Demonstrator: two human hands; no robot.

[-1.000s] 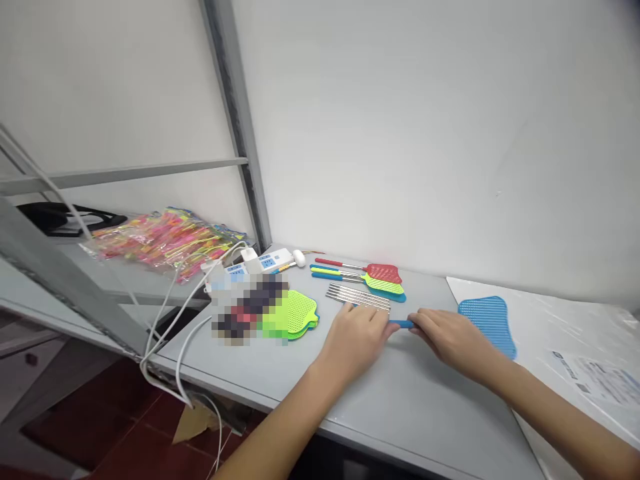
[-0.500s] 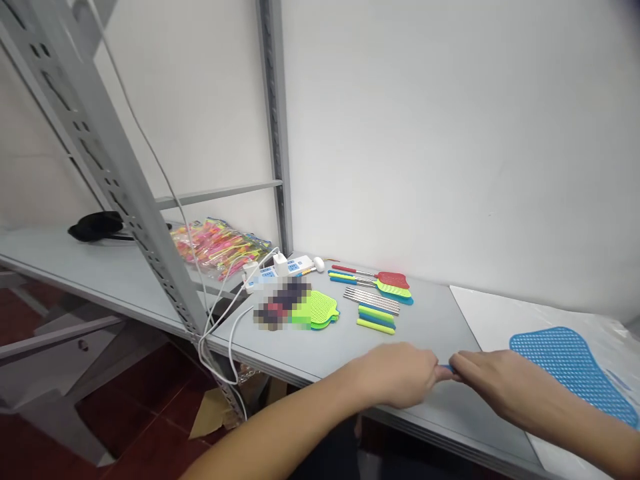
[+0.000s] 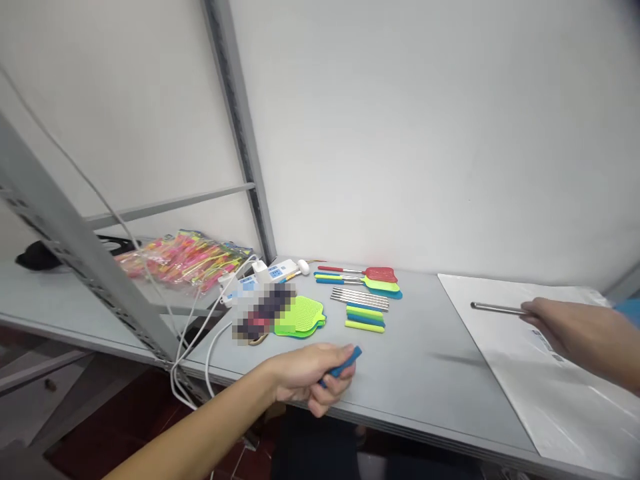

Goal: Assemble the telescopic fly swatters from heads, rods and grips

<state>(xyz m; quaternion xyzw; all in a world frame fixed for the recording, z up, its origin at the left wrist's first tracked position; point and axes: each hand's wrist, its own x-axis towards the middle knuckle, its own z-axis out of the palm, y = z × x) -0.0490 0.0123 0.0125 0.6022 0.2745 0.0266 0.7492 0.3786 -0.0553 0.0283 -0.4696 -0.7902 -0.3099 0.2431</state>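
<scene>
My left hand (image 3: 320,381) is closed around a short blue handle sleeve (image 3: 345,364), above the front of the shelf. At the right, my right hand (image 3: 560,327) grips a silver metal rod (image 3: 495,307) whose bare end points left. A bit of the blue swatter head (image 3: 631,311) shows past that hand at the picture's edge. Loose green and blue handle sleeves (image 3: 365,319) lie behind my left hand, in front of several metal rods (image 3: 359,299). Farther back are fly swatters with a red head (image 3: 381,275) and a lime-green head (image 3: 384,285), handles to the left.
Stacked green swatter heads (image 3: 307,315) lie beside a blurred patch. A power strip (image 3: 283,272) with white cables (image 3: 213,357) stands at the left, by a metal shelf post (image 3: 245,133). Bagged colourful items (image 3: 185,260) lie beyond. A white sheet (image 3: 530,373) covers the right side.
My hands were together on the blue handle and are now far apart. The sleeve has come off in my left hand, baring the rod in my right. The view has shifted right.
</scene>
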